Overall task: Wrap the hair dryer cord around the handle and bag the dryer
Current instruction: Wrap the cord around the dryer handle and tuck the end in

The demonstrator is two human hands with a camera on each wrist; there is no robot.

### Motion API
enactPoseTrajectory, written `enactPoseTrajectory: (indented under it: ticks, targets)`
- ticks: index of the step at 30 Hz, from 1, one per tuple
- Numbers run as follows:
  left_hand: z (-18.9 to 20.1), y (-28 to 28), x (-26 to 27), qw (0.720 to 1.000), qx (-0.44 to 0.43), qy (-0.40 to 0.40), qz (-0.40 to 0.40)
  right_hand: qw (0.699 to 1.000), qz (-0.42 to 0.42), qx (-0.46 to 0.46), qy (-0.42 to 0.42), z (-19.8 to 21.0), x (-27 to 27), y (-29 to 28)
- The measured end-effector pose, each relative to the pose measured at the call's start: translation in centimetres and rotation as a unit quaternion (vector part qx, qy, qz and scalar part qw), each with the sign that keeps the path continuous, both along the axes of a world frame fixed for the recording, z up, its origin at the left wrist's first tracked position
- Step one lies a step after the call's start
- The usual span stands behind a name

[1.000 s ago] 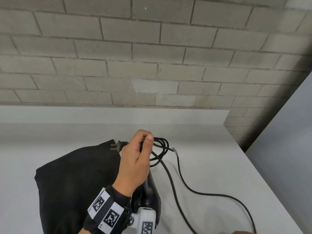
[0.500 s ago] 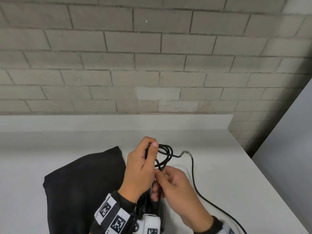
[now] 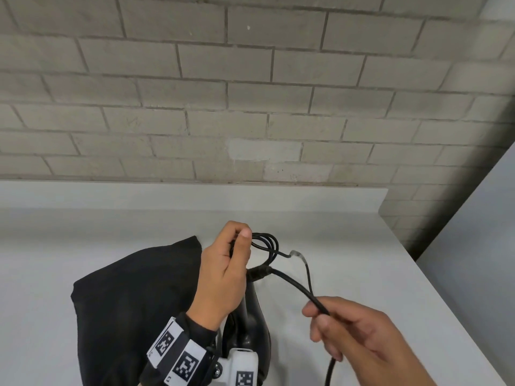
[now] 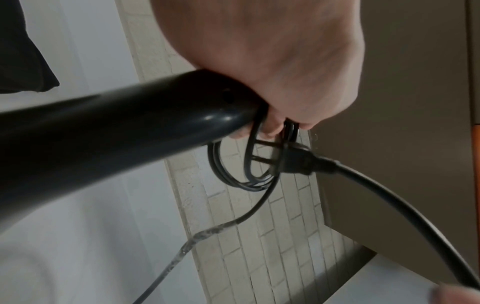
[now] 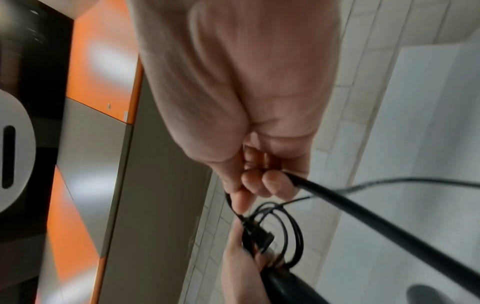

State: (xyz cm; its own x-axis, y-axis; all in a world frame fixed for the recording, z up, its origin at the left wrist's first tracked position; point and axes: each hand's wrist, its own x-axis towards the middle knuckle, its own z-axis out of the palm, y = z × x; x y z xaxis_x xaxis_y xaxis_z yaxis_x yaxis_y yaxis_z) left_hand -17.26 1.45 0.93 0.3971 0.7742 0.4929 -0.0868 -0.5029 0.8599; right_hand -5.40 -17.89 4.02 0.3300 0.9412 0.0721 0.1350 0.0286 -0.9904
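The black hair dryer (image 3: pixel 250 321) stands with its handle end up. My left hand (image 3: pixel 225 271) grips the handle (image 4: pixel 109 123) together with small loops of cord (image 3: pixel 267 243) and the plug (image 4: pixel 293 158). A thick black cord (image 3: pixel 292 282) runs from the handle end to my right hand (image 3: pixel 348 330), which pinches it to the right of the dryer, as the right wrist view (image 5: pixel 265 181) confirms. The black bag (image 3: pixel 133 299) lies flat on the table, left of the dryer.
The white table (image 3: pixel 348 246) meets a grey brick wall (image 3: pixel 250 107) at the back. Its right edge runs diagonally, with a grey panel (image 3: pixel 479 260) beyond. A thin, partly clear-wrapped stretch of cord (image 3: pixel 306 268) hangs between the loops and my right hand.
My right hand has moved from the handle out to the right, drawing the thick cord taut. The left hand keeps its grip on the handle and loops.
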Motion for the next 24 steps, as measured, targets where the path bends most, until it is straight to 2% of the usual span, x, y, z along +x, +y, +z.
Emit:
enactPoseTrajectory:
  ticks: [3,7,11,14,17,19,21,24]
  targets:
    - [-0.1,0.1,-0.3,1.0,-0.016,-0.008,-0.001,0.999,-0.039,0.002,0.015,0.5,1.1,-1.5]
    - [-0.1,0.2,-0.5,1.0,-0.016,-0.01,-0.006,0.987,-0.157,-0.022,0.023,-1.0,3.2,-2.7]
    - [0.0,0.2,-0.4,1.0,-0.02,-0.009,-0.017,0.972,-0.128,-0.144,-0.132,-5.6,7.1,-3.7]
    - [0.0,0.1,-0.3,0.999,-0.023,-0.009,-0.022,0.931,-0.142,-0.249,-0.225,-9.2,8.9,-4.1]
    - [0.0,0.0,-0.1,1.0,-0.018,-0.006,-0.021,0.9,-0.167,-0.29,-0.28,-11.3,9.1,-3.6]
    - [0.1,-0.1,0.0,1.0,-0.015,-0.002,-0.021,0.894,-0.199,-0.244,-0.319,-11.5,8.5,-2.6]
    - [0.1,-0.1,0.2,1.0,-0.009,0.003,-0.02,0.905,-0.212,-0.138,-0.341,-10.4,7.4,-0.8]
    - [0.1,-0.2,0.5,1.0,-0.007,0.009,-0.026,0.917,-0.145,-0.009,-0.371,-7.5,4.8,3.0]
